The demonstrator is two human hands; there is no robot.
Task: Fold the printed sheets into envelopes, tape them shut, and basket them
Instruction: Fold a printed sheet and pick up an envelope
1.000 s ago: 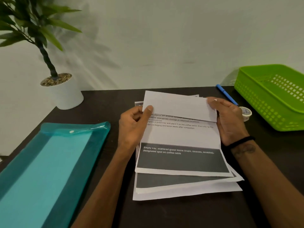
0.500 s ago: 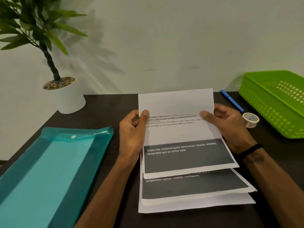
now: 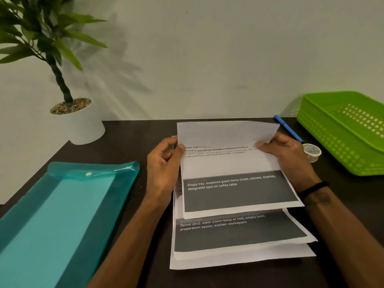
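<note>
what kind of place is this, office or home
Likely an office or home desk for paperwork: a stack of printed sheets on a dark table, with a tape roll, blue pen and teal document folder.

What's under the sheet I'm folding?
Under the top sheet lies a sheet headed "Cereal (dry), water", with at least one more sheet's white edge below. Their upper parts are covered, so the count is unclear.
</note>
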